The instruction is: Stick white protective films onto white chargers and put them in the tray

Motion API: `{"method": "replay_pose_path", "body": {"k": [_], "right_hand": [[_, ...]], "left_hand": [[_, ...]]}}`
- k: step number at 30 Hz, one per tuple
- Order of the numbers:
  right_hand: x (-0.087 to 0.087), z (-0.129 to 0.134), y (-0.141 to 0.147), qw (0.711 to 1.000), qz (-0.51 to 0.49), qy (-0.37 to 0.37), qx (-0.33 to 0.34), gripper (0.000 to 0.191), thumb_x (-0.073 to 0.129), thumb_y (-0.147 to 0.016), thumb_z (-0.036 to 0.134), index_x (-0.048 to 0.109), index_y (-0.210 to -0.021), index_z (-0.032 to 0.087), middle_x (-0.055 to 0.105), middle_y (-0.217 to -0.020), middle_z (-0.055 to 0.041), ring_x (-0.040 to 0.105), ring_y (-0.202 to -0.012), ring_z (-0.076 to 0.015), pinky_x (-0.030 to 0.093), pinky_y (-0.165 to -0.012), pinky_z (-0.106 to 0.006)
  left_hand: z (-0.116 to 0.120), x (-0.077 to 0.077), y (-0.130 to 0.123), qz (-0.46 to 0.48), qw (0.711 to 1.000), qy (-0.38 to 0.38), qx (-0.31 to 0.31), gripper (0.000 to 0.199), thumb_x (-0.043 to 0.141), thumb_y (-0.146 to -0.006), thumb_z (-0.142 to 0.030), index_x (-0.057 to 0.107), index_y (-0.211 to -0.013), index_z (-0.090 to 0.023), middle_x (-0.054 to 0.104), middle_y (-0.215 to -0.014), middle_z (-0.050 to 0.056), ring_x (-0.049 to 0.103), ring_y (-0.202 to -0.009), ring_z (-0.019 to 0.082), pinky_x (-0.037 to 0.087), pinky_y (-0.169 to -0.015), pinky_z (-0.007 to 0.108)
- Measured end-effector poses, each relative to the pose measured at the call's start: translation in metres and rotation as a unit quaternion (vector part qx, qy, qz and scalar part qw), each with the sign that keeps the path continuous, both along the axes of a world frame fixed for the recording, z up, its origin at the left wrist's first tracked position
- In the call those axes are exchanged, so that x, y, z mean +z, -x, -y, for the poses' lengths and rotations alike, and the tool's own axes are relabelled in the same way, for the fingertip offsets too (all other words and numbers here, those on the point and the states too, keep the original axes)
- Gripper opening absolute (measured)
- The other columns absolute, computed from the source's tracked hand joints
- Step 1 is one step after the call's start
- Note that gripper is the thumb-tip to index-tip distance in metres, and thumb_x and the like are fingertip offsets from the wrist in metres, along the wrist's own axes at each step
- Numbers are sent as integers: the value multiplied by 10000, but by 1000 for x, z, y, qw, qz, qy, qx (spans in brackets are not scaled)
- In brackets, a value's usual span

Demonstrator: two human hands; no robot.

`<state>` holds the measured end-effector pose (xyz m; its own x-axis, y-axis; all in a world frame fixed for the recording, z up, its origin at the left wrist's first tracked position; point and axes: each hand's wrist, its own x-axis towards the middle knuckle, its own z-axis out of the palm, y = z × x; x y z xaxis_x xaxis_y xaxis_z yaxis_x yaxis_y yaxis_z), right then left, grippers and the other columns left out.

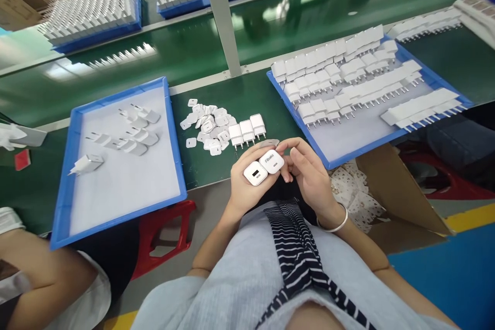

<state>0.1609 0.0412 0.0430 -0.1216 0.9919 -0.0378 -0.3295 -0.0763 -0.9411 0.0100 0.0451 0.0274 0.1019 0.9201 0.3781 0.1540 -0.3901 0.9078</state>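
Two white charger bodies sit side by side in my left hand (pixel 247 180), port ends up. The left charger (pixel 255 173) shows a dark port and a small slot; the right one (pixel 272 162) has printed lettering and a slot. My right hand (pixel 309 172) touches the right charger's edge with curled fingers. A thin grey-white piece (pixel 269 143) shows at my left fingertips. Just beyond my hands, three white chargers (pixel 246 131) stand in a row with pins toward me. Left of them lies a loose pile of small white caps (pixel 209 125).
A blue-rimmed tray (pixel 176 165) with several chargers is on the left. Another blue-rimmed tray (pixel 309 136) on the right holds rows of chargers. Filled trays stand on the shelf behind a metal post (pixel 220 15). A person's arm (pixel 42 273) is at lower left; a cardboard box (pixel 406 191) is at right.
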Motion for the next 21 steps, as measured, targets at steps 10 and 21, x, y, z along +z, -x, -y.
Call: {"method": "replay_pose_path", "body": {"k": [10,21], "right_hand": [[7,7,1,1000,26,-7,11,185,635,-964,400,643,-1053,238,517,-747,44,442,-550,-92,355,-514,-254],[2,6,-12,997,-10,-40,66,255,803,-849,282,618,-1024,264,518,-853,37,532,-684,-96,427,-592,-233]], "left_hand": [[3,7,-1,13,1000,-14,-19,399,795,-789,-141,729,-1175,-217,731,-1255,100,703,-1161,245,577,-1026,385],[7,14,0,-89,989,-117,-20,390,728,-823,-123,676,-1206,-174,699,-1299,129,697,-1176,239,592,-1031,359]]}}
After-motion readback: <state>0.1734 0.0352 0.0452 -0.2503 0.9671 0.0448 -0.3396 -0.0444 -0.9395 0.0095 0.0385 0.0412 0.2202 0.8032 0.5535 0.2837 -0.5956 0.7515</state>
